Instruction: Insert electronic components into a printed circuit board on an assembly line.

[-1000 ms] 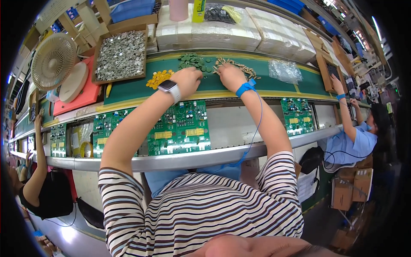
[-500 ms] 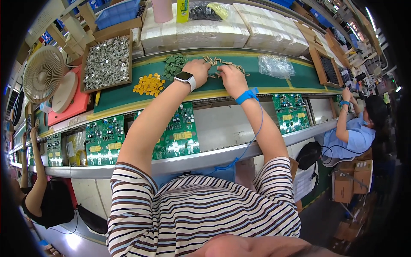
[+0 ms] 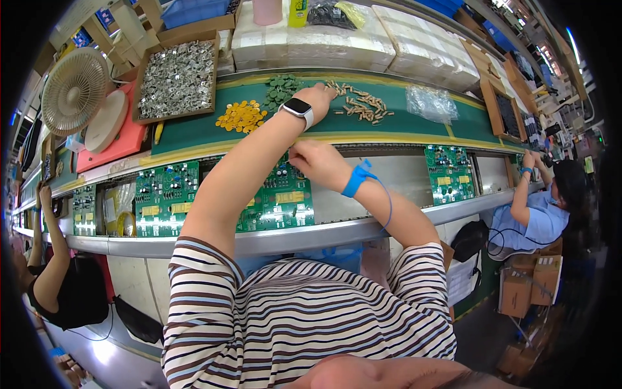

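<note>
While the left hand (image 3: 315, 102) bends its fingers down at the edge of the small tan cylinders (image 3: 366, 109) on the green bench (image 3: 194, 135), the right hand (image 3: 319, 163) curls over the upper edge of the circuit board (image 3: 285, 201), and I cannot tell whether either grip is closed on a part. This board already carries yellow and dark components, so it seems partly filled. Further out, green discs (image 3: 280, 89) and yellow discs (image 3: 241, 117) lie in loose piles, not yet mounted.

Striped short-sleeved shirt (image 3: 324, 305), dark-faced watch (image 3: 298, 107) on pale strap (image 3: 309, 118), blue wristband (image 3: 354, 181) with thin cord (image 3: 391, 209).
</note>
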`<control>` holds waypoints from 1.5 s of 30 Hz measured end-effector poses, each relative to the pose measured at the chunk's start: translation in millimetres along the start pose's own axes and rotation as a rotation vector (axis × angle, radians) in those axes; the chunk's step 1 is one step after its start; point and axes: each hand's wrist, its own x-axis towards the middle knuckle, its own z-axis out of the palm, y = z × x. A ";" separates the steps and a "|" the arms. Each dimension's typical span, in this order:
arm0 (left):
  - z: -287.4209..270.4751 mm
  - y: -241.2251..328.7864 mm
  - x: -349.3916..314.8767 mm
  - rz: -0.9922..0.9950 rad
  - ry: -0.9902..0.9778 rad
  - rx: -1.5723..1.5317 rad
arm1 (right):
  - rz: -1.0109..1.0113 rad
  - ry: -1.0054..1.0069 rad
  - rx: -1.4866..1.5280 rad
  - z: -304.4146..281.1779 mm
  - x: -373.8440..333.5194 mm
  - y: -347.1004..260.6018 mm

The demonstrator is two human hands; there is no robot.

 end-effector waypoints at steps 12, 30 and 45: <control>-26.9 -8.4 -11.1 -0.003 0.063 0.051 | 0.033 0.075 -0.089 30.2 8.1 2.7; -73.1 -62.7 -199.0 -0.287 0.365 -0.452 | 0.033 0.019 -0.134 28.5 9.1 3.8; -69.1 -68.3 -230.7 -0.264 0.262 -0.285 | 0.055 -0.004 -0.128 28.3 8.2 5.0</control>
